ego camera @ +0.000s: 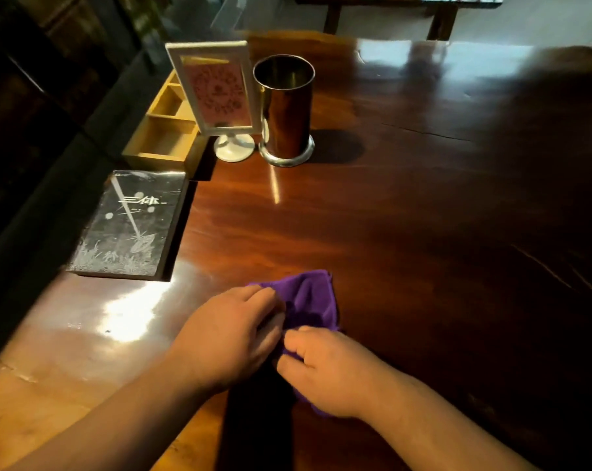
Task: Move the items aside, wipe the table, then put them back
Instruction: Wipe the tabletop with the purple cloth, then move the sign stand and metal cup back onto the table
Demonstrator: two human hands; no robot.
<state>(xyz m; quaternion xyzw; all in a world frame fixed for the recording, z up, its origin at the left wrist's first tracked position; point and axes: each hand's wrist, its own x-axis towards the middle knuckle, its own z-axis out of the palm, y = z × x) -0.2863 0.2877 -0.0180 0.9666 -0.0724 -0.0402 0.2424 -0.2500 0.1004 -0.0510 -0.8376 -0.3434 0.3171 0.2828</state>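
A purple cloth (309,300) lies bunched on the glossy dark wooden table (406,215) near its front edge. My left hand (230,338) rests on the cloth's left side with fingers curled onto it. My right hand (325,365) pinches the cloth's near edge between thumb and fingers. Along the table's left side sit a black book (128,226), a wooden compartment box (165,130), a white-framed sign stand (216,93) and a shiny metal cylinder holder (286,110).
The table's left edge (49,294) runs diagonally beside the book and drops into a dark area. Another table's legs (437,18) stand beyond the far edge. Bright glare patches lie on the wood at the front left.
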